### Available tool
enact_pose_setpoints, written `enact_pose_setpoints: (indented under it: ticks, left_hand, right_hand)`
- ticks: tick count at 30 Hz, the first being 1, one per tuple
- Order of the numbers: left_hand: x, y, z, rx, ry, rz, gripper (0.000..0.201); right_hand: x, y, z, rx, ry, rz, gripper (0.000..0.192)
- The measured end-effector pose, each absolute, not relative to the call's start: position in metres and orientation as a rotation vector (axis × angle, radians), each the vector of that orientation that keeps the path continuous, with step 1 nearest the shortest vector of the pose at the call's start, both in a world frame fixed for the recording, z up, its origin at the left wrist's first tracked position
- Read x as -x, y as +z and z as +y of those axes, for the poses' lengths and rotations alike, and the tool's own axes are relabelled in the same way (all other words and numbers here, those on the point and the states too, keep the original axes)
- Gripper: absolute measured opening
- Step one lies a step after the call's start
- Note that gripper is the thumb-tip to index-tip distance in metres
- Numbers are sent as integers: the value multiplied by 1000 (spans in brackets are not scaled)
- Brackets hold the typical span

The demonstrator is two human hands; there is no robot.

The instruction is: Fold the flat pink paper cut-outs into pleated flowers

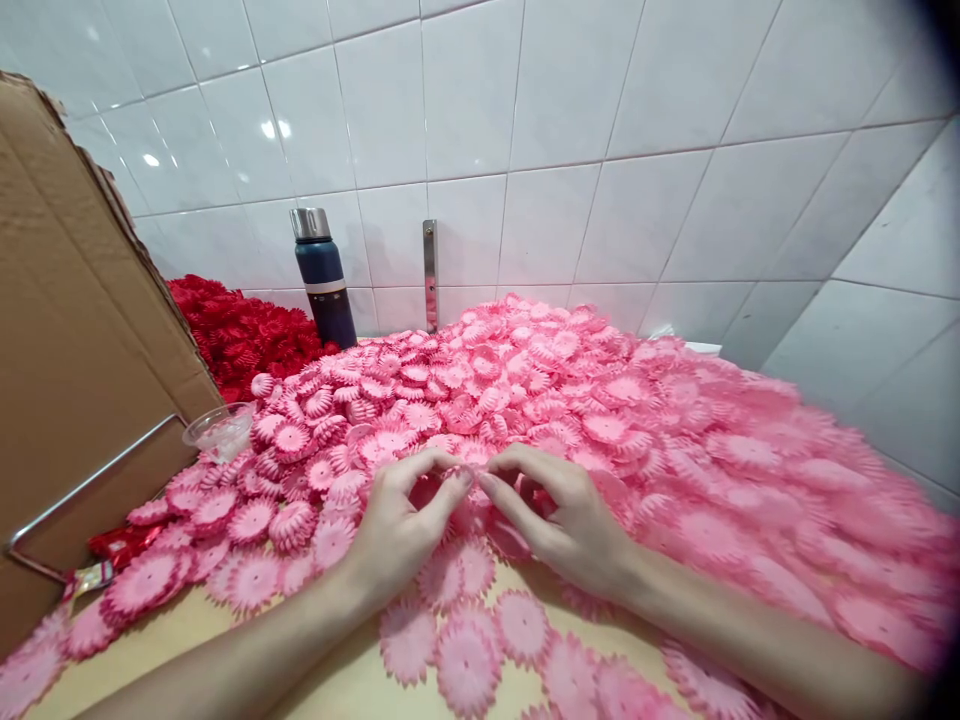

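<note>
My left hand (pixel 396 522) and my right hand (pixel 576 520) meet at the middle of the view, thumbs and forefingers pinched close together. Between the fingertips is a pink petal disc (pixel 472 510), its edge gripped from both sides and much of it hidden by the fingers. Below the hands, loose flat pink petal discs (pixel 469 660) with toothed edges and a small centre hole lie on the yellowish tabletop (pixel 330 660). Behind and around them rises a large heap of pink petal discs (pixel 525 375), some of them cupped.
A dark blue bottle (pixel 324 285) with a steel cap stands by the tiled wall (pixel 465 110), near a red petal heap (pixel 247 335). On the left are a cardboard box (pixel 90 330), a clear plastic bowl (pixel 219 428), a bent metal wire (pixel 97 482) and a red wrapper (pixel 124 545).
</note>
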State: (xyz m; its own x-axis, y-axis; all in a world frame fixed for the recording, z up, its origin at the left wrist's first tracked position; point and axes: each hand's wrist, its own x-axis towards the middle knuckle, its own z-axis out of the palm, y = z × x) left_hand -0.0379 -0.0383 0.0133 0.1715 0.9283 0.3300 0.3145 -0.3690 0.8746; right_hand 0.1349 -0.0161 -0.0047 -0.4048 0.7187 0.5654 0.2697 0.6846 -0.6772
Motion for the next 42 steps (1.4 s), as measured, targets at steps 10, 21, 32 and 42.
enact_pose_setpoints:
  ticks: [10,21,32,42]
  left_hand:
    - [40,10,-42,-1648,1333,1195,36]
    - [35,6,-42,-1549,1433,993,32]
    - [36,9,-44,-1646,1339,879,19]
    - [36,9,-44,-1561,1296,975,33]
  right_hand:
    - [-137,-3,-14,960,696,-1670,25]
    - [-135,-1,-16,796,568,-1984,9]
    - [-137,-4,-14,856,517,-1907,12]
    - [-138,-3,-16,805,584,-1873,11]
